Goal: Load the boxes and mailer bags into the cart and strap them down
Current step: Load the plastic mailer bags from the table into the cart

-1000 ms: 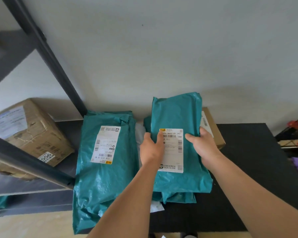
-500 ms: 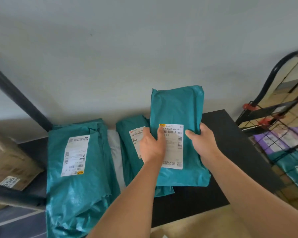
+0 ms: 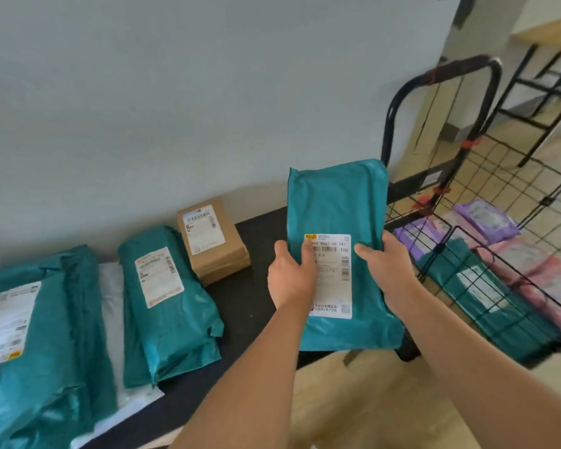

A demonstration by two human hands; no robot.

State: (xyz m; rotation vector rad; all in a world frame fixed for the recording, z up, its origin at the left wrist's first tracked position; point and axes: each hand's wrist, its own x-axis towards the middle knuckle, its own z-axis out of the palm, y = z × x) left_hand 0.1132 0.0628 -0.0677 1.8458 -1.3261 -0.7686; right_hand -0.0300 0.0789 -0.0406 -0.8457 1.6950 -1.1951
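Swung rightward since a moment ago, the teal mailer bag (image 3: 337,222), clamped between the left hand (image 3: 292,277) and right hand (image 3: 386,270), now hangs beside the wire cart (image 3: 512,202) (already holding several bags). Two teal bags and a box (image 3: 212,241) remain on the shelf (image 3: 256,296); strapping is still ahead.

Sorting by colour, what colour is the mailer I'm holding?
Teal mailer bag with a white label; head view.

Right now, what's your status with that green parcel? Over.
Left hand and right hand both gripping teal mailer bag, held above the shelf edge. Wire cart at right, part loaded. Path looks open.
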